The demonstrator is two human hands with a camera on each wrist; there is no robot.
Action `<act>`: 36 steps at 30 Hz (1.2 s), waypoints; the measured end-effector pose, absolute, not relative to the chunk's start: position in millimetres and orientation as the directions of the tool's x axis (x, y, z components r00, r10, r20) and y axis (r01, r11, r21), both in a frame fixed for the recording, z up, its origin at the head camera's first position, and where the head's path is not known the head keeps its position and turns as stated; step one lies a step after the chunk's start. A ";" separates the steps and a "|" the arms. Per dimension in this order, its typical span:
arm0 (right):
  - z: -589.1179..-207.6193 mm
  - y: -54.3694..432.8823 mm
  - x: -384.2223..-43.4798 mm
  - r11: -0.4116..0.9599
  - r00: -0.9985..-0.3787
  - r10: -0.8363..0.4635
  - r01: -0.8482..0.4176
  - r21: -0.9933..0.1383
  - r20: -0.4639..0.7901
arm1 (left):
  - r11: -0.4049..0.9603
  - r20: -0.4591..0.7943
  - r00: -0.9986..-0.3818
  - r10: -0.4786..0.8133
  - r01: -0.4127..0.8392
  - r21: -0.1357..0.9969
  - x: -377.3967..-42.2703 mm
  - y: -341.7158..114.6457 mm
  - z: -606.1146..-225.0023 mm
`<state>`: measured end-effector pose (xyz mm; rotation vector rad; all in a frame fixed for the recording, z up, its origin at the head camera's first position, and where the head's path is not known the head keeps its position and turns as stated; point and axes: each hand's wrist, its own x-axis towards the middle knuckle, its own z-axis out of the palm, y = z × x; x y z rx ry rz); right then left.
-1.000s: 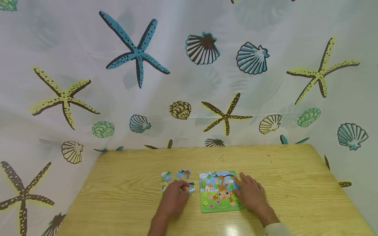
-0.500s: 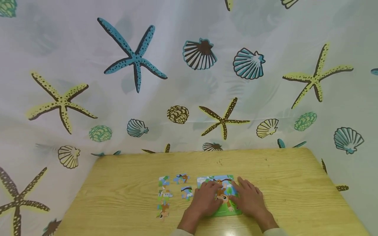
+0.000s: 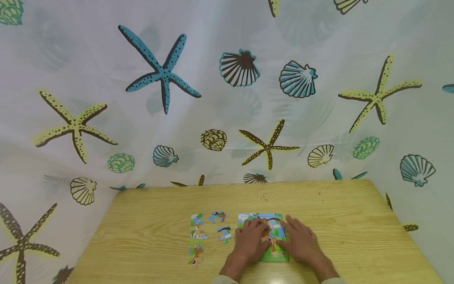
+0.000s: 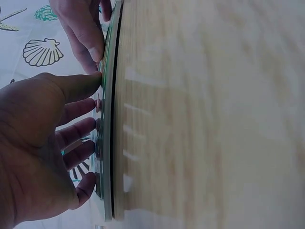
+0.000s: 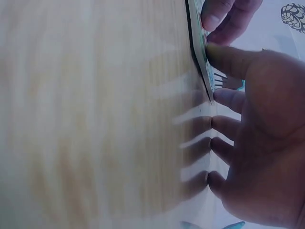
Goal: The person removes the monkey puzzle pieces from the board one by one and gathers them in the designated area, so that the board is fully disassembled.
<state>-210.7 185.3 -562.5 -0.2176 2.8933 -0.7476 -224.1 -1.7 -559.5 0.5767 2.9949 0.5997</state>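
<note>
A jigsaw puzzle board [image 3: 278, 233] with a monkey picture lies flat on the table in the head view. My left hand [image 3: 250, 240] covers its left part, and in the left wrist view the thumb and spread fingertips [image 4: 86, 125] press on its face. At the board's right edge is my right hand [image 3: 301, 241]. In the right wrist view its thumb [image 5: 224, 55] touches the board, while several fingertips [image 5: 217, 121] rest on the tabletop beside it. Neither hand grips anything. The board's left part is hidden under the left hand.
Loose jigsaw pieces lie left of the board: one with a branch [image 3: 224, 233], one with a brown animal [image 3: 218, 216], a house piece [image 3: 198, 235] and a monkey-face piece [image 3: 196, 258]. The wooden table [image 3: 149, 221] meets a shell-patterned curtain [image 3: 198, 110] behind and at the sides.
My left hand has moved right, from over the loose pieces onto the board, uncovering those pieces. The right hand stays at the board's right edge, and its thumb now lies lower on the picture.
</note>
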 end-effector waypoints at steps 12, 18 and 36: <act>-560.3 193.2 -203.9 0.873 -0.967 -0.214 -0.124 -0.471 -0.142 | 0.868 0.050 -0.955 0.292 0.286 0.406 -225.9 8.8 -564.2; -557.5 193.0 -201.6 0.900 -0.966 -0.208 -0.127 -0.416 -0.155 | 0.846 0.024 -0.959 0.284 0.262 0.464 -228.4 14.2 -564.4; -556.8 191.6 -203.4 0.905 -0.961 -0.225 -0.145 -0.400 -0.159 | 0.665 0.120 -0.944 0.308 0.303 0.682 -233.0 6.9 -563.0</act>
